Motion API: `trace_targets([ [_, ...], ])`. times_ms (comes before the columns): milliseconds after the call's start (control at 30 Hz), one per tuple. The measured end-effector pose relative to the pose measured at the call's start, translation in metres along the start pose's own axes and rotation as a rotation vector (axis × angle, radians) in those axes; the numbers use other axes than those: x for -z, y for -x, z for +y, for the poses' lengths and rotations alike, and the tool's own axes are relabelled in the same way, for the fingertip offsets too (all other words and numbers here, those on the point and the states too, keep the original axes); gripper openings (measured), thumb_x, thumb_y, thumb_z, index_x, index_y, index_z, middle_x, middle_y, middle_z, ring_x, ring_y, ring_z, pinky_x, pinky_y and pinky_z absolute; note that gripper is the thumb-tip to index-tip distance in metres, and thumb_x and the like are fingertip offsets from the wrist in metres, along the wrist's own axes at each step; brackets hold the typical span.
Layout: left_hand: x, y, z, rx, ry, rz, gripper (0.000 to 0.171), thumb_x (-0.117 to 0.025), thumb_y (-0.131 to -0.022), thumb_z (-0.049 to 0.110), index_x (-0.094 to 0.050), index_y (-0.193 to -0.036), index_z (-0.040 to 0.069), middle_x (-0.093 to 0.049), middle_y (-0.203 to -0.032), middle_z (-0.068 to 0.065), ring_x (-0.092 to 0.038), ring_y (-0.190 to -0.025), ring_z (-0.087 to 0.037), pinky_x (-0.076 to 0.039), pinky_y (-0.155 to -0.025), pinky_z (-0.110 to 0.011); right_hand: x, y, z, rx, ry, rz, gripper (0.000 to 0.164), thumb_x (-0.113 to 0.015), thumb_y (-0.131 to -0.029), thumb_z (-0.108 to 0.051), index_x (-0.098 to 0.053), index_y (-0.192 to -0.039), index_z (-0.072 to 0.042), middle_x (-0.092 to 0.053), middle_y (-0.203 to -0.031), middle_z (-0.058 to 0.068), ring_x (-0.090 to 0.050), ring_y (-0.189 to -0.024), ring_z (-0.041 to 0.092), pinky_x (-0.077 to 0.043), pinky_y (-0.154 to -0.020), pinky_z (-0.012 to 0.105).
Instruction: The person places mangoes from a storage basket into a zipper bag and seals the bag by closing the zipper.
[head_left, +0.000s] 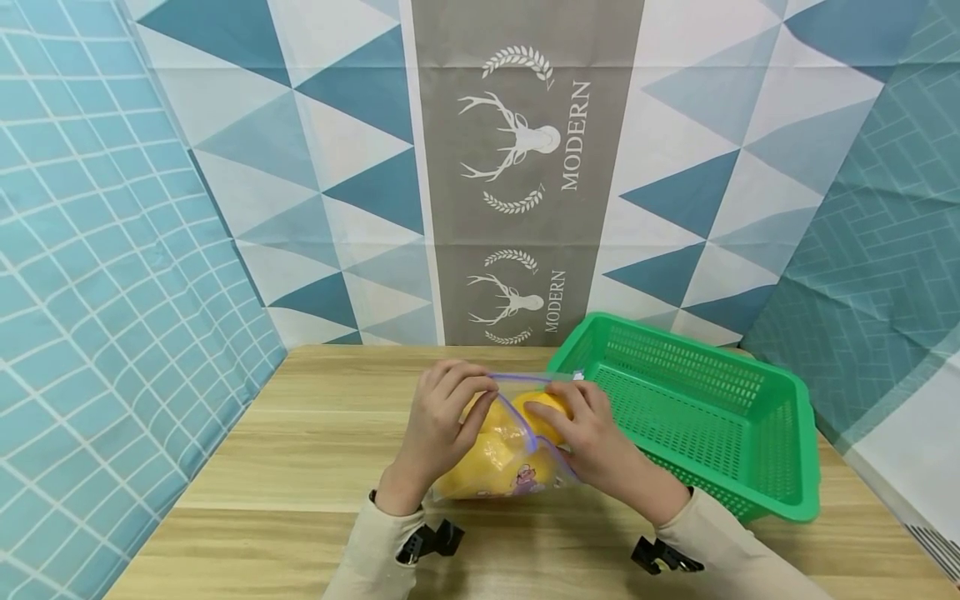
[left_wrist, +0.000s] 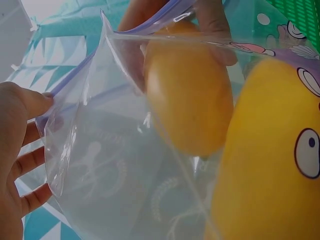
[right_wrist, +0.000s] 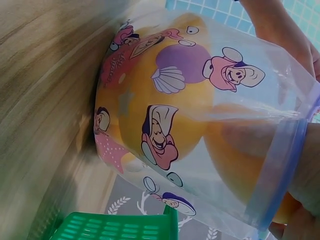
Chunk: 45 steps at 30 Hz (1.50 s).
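A clear zip bag (head_left: 564, 477) with purple closure strips and cartoon prints stands on the table, its mouth open. Yellow mangoes (head_left: 480, 458) fill its lower part; the prints and glare partly hide them, and their number cannot be told. My left hand (head_left: 438, 417) pinches the bag's rim at the left side, thumb against fingers, in the left wrist view too. Inside the mouth, my right hand (head_left: 592, 429) grips another mango (left_wrist: 190, 95), which hangs beside a larger-looking yellow one (left_wrist: 265, 150). In the right wrist view the closure strip (right_wrist: 282, 175) crosses that hand.
A green perforated plastic basket (head_left: 806, 467) stands on the right, just beyond my right forearm. Beneath everything lies a wood-grain tabletop (head_left: 300, 467). Patterned cloth walls (head_left: 360, 208) rise at the back and both sides.
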<state>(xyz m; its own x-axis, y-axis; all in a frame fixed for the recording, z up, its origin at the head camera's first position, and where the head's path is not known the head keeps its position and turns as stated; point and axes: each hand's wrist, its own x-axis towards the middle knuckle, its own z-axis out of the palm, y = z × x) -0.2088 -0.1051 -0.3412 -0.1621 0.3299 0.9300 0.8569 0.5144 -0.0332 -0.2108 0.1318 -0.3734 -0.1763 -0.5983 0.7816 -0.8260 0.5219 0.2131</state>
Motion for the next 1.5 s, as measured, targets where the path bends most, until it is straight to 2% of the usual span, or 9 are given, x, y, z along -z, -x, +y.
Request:
trace_targets([
  [33, 0.000, 0.000, 0.000, 0.000, 0.000, 0.000, 0.023, -0.054, -0.104, 0.024, -0.067, -0.094, 0.008, -0.068, -0.099, -0.006, -0.060, -0.094, -0.027, -0.044, -0.076, -0.043, 0.000, 0.000, 0.000, 0.004, -0.004, -0.011, 0.031, -0.066, -0.096, -0.025, -0.061, -0.122, -0.009, -0.054, -0.116, 0.022, -0.047, -0.099, 0.041, -0.039, -0.076, 0.056],
  [100, 0.000, 0.000, 0.000, 0.001, 0.001, 0.001, 0.023, -0.054, -0.104, 0.024, -0.067, -0.094, 0.008, -0.068, -0.099, -0.006, -0.060, -0.094, -0.027, -0.044, -0.076, -0.043, 0.000, 0.000, -0.001, 0.001, -0.007, -0.034, 0.048, -0.082, -0.083, -0.016, -0.059, -0.125, -0.009, -0.053, -0.118, 0.023, -0.046, -0.101, 0.041, -0.038, -0.079, 0.057],
  [200, 0.000, 0.000, 0.000, 0.002, 0.001, 0.002, 0.023, -0.054, -0.104, 0.024, -0.067, -0.094, 0.008, -0.068, -0.099, -0.006, -0.060, -0.094, -0.027, -0.044, -0.076, -0.043, 0.001, 0.001, -0.002, -0.003, 0.001, -0.063, 0.077, -0.094, -0.059, -0.003, -0.058, -0.126, -0.009, -0.052, -0.119, 0.023, -0.045, -0.102, 0.041, -0.038, -0.081, 0.057],
  [367, 0.000, 0.000, 0.000, 0.003, -0.002, 0.001, 0.023, -0.054, -0.104, 0.024, -0.068, -0.094, 0.008, -0.068, -0.098, -0.007, -0.060, -0.094, -0.027, -0.044, -0.076, -0.043, 0.002, 0.002, -0.002, 0.014, 0.007, -0.065, 0.084, -0.095, -0.051, 0.003, -0.058, -0.126, -0.007, -0.053, -0.120, 0.023, -0.046, -0.104, 0.041, -0.039, -0.083, 0.055],
  [433, 0.000, 0.001, 0.001, 0.004, -0.003, -0.001, 0.023, -0.054, -0.104, 0.024, -0.067, -0.094, 0.008, -0.068, -0.098, -0.007, -0.060, -0.094, -0.027, -0.044, -0.076, -0.043, 0.003, 0.002, -0.001, 0.023, -0.002, -0.053, 0.082, -0.094, -0.051, 0.005, -0.059, -0.124, -0.006, -0.054, -0.121, 0.023, -0.047, -0.104, 0.040, -0.041, -0.083, 0.054],
  [667, 0.001, 0.000, 0.000, 0.007, -0.007, 0.000, 0.023, -0.054, -0.104, 0.024, -0.068, -0.095, 0.008, -0.068, -0.100, -0.007, -0.060, -0.094, -0.027, -0.044, -0.075, -0.043, 0.003, -0.002, 0.003, 0.039, -0.017, 0.018, 0.055, -0.074, -0.059, 0.013, -0.063, -0.110, -0.005, -0.061, -0.116, 0.022, -0.055, -0.095, 0.035, -0.049, -0.078, 0.047],
  [800, 0.001, 0.000, 0.000, 0.011, -0.010, -0.004, 0.024, -0.053, -0.104, 0.025, -0.068, -0.095, 0.008, -0.068, -0.100, -0.006, -0.060, -0.094, -0.027, -0.044, -0.075, -0.043, 0.003, -0.002, 0.003, 0.024, 0.000, 0.005, 0.053, -0.080, -0.059, 0.011, -0.065, -0.107, -0.006, -0.063, -0.113, 0.019, -0.056, -0.095, 0.034, -0.050, -0.078, 0.046],
  [967, 0.001, 0.001, 0.000, 0.011, -0.012, -0.003, 0.024, -0.053, -0.104, 0.025, -0.067, -0.094, 0.008, -0.068, -0.100, -0.006, -0.060, -0.094, -0.026, -0.043, -0.075, -0.043, 0.005, 0.001, 0.002, 0.007, 0.022, -0.057, 0.062, -0.091, -0.056, 0.006, -0.065, -0.109, -0.008, -0.062, -0.114, 0.017, -0.054, -0.096, 0.032, -0.049, -0.080, 0.046],
  [1500, 0.001, 0.001, 0.001, 0.013, -0.014, -0.004, 0.024, -0.053, -0.104, 0.025, -0.068, -0.094, 0.008, -0.068, -0.099, -0.006, -0.060, -0.094, -0.027, -0.043, -0.074, -0.042, 0.012, 0.001, 0.003, 0.011, 0.011, -0.065, 0.050, -0.090, -0.060, -0.004, -0.066, -0.104, -0.009, -0.063, -0.107, 0.013, -0.057, -0.096, 0.031, -0.051, -0.080, 0.046],
])
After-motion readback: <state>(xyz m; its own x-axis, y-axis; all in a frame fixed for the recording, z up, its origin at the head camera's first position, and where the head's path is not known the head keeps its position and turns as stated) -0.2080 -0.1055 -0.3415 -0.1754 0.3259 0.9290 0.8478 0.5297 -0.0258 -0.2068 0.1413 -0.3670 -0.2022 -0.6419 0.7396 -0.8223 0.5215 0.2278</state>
